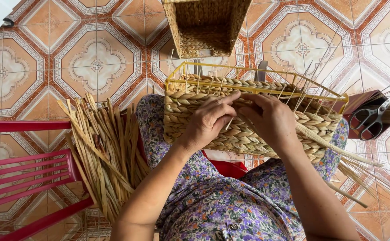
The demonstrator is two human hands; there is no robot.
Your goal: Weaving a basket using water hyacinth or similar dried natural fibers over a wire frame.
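A half-woven straw basket (244,134) on a yellow wire frame (257,73) rests on my lap. My left hand (210,118) presses on the basket's near woven wall, fingers curled around a braided strand. My right hand (268,118) sits beside it, pinching the same strand against the wall. Loose straw ends (346,160) trail out to the right of the basket.
A bundle of dried straw (105,147) lies at my left on a red plastic chair (25,174). A finished woven basket (206,24) stands on the tiled floor ahead. Scissors (373,118) lie on a dark red stool at right.
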